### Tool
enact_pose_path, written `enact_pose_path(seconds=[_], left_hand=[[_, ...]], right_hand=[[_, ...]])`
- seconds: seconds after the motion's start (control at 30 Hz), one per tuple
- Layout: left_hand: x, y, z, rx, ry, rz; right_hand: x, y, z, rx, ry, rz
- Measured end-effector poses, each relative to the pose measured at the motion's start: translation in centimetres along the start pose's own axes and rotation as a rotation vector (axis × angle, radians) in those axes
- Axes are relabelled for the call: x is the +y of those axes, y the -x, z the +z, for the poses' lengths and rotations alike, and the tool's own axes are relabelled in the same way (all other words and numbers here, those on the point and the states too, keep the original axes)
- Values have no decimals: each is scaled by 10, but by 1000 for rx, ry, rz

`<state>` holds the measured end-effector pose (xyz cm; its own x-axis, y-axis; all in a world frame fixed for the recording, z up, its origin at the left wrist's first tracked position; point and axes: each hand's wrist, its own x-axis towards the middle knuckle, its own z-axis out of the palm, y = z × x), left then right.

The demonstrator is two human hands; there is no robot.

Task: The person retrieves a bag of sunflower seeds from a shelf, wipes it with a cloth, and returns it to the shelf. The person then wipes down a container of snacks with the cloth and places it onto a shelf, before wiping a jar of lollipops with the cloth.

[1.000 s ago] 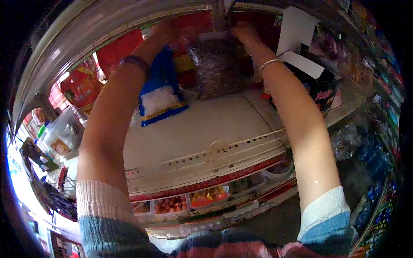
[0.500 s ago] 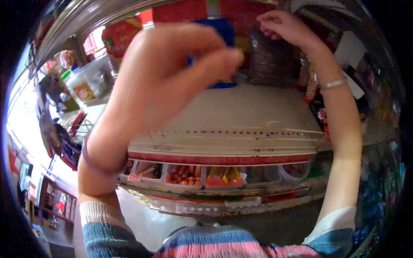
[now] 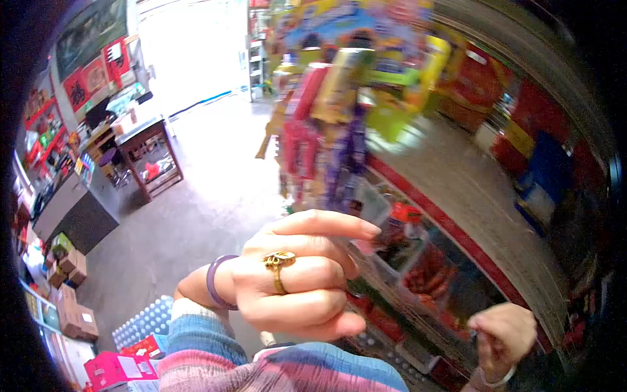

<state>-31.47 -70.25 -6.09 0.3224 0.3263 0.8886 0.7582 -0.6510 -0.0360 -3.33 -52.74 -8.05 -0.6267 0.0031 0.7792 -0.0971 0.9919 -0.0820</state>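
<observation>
My left hand, with a gold ring and a purple bangle, is raised in front of my chest. Its fingers are curled, the index less so, and I see nothing in them. Beyond it hang colourful snack packets in strips. At the lower right, beside the shelf's lower tier, my right hand has its fingers bent together; whether something small is between them I cannot make out. The blue bag lies on the shelf at the right, away from both hands.
Plastic trays of packaged food line the lower tier. A wooden table and a grey counter stand at the left, with cardboard boxes below. A pink box is at the lower left, near a bright doorway's floor.
The view has swung left, away from the shelf towards the doorway. Both hands have come back from the shelf bags and are now lower, nearer my body.
</observation>
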Motion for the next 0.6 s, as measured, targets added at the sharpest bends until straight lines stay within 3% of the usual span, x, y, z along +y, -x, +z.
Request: enact_pose_path(seconds=[0.13,0.2,0.37,0.4,0.5,0.6], left_hand=[[-1,86,-88,12,-258,-150],[2,130,-130,42,-386,-261],[10,218,-220,246,-526,-503],[14,228,-230,262,-534,-551],[16,256,-262,245,-672,-624],[7,280,-290,245,-754,-699]], right_hand=[[-10,-26,161,-147,-350,380],[-25,-31,248,-227,-697,635],[-80,-71,394,-469,-989,590],[-85,-81,410,-514,-966,527],[-90,-99,476,-524,-1164,656],[-93,-136,527,-566,-1209,647]])
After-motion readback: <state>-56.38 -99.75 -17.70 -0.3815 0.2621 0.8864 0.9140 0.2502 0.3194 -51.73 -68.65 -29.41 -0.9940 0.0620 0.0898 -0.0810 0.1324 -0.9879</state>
